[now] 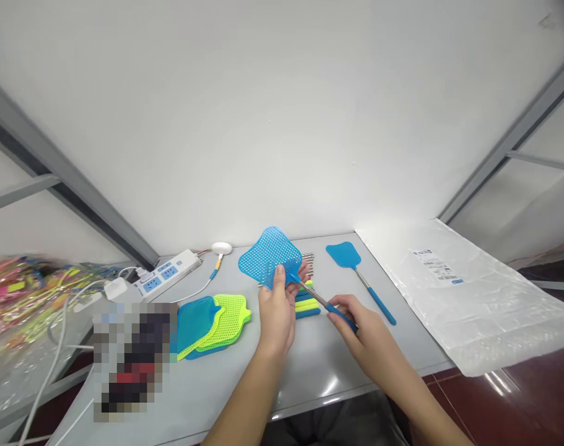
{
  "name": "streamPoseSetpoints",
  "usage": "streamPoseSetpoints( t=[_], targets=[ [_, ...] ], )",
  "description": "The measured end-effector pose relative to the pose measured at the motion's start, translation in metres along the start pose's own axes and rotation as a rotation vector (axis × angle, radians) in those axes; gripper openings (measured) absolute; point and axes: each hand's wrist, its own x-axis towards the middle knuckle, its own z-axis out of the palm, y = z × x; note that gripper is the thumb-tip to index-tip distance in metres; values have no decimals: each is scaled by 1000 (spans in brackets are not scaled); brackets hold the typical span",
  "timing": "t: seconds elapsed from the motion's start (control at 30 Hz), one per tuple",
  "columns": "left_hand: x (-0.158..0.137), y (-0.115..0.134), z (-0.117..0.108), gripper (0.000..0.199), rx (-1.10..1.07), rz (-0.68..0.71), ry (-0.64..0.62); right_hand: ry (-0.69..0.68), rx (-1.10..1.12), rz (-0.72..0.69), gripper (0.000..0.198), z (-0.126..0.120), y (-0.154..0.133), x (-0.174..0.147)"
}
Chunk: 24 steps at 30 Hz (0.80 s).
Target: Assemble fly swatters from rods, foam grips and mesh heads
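The left hand (pixel 276 313) is closed around the neck of a blue swatter head (pixel 269 255), which is held tilted above the middle of the bench (pixel 319 365), while the right hand (pixel 356 322) is pinched on the blue grip of the swatter handle (pixel 325 305), whose metal rod is met at the head's socket. Just behind the hands, a small row of blue and yellow-green handles (pixel 307 303) is laid on the bench. To the left, a stack of blue and yellow-green swatter heads (pixel 214 319) is seen lying flat. To the right, a finished blue swatter (pixel 358 275) is laid apart from the hands. A power strip (pixel 168 272) is placed near the back left corner, and a clear plastic bag (pixel 467 297) is spread at the right edge.
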Motion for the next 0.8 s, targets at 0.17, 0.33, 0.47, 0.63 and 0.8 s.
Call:
streamPoseSetpoints(
  t=[0.17,0.33,0.47,0.63,0.8],
  targets=[
    [-7,-41,-11,35,275,-115,-123,228,-186,82,24,-6,58,-10],
    [-26,-57,-26,18,595,180,-133,340,-376,40,23,-8,100,-2],
    [-32,-54,-34,14,836,397,-298,369,-425,42,23,-3,115,10],
    [-31,-54,-36,17,955,520,-404,422,-506,91,22,1,124,14],
    [-30,-52,-38,17,979,495,-301,418,-526,137,34,0,130,13]
  ],
)
